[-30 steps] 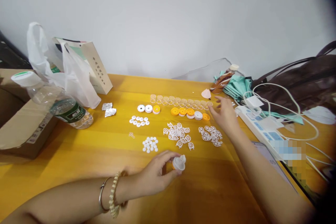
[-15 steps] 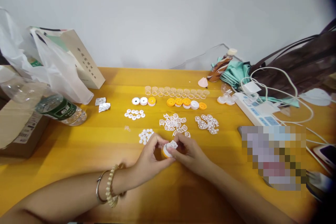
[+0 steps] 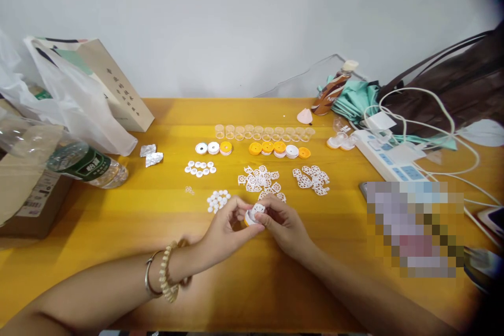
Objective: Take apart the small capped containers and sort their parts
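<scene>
My left hand [image 3: 225, 232] and my right hand [image 3: 284, 226] meet over the yellow table [image 3: 118, 210] and pinch one small orange-and-white plastic piece [image 3: 254, 214] between their fingertips. A white lattice part sits on top of that piece. Just beyond the hands lie two heaps of white lattice parts [image 3: 260, 180] [image 3: 312, 179]. Two clusters of small white discs [image 3: 217, 200] [image 3: 200, 168] lie to the left. Farther back run a row of orange and white caps [image 3: 279, 149] and a row of clear cups [image 3: 263, 132].
A plastic water bottle [image 3: 84, 165], a cardboard box [image 3: 27, 194], a white plastic bag [image 3: 74, 110] and a paper bag [image 3: 114, 84] stand at the left. A power strip [image 3: 388, 160] with white cables, a teal cloth [image 3: 354, 102] and a dark bag [image 3: 449, 89] crowd the right.
My right hand came back from the far row of caps to join my left hand at the small piece. The view has shifted a little to the right.
</scene>
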### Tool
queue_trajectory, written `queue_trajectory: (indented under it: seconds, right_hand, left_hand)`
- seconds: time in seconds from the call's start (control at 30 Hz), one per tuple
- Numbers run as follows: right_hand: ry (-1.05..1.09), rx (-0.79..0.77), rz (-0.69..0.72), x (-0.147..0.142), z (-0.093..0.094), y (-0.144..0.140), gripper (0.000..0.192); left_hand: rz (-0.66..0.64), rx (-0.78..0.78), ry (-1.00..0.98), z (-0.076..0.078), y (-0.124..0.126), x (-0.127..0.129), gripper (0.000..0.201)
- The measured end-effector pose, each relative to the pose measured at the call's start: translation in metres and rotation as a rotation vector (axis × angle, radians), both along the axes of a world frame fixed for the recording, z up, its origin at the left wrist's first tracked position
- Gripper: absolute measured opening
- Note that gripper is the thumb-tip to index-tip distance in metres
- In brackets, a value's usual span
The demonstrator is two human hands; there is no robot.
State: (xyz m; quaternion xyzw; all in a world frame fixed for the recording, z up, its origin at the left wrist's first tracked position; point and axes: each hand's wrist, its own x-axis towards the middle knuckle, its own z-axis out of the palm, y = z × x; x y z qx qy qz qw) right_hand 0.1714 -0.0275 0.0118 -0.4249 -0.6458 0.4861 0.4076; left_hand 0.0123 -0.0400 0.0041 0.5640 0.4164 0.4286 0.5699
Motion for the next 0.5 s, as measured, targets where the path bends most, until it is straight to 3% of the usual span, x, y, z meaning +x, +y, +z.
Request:
queue_trajectory:
  seconds: [0.13, 0.27, 0.33, 0.5]
  right_hand:
    - [0.110, -0.010, -0.103, 0.001, 0.002, -0.003, 0.020]
    - [0.291, 0.022, -0.429, 0.016, 0.005, 0.008, 0.020]
    - [0.284, 0.019, -0.415, 0.020, 0.008, 0.013, 0.020]
    - [0.263, -0.084, -0.213, 0.016, 0.011, 0.015, 0.015]
  left_hand:
    - [-0.024, 0.006, 0.052, 0.007, -0.002, -0.001, 0.026]
    - [-0.231, -0.051, 0.039, 0.021, -0.015, 0.000, 0.025]
    - [-0.302, 0.046, 0.085, 0.028, -0.018, 0.000, 0.027]
    - [-0.229, 0.260, 0.279, 0.027, -0.010, -0.003, 0.039]
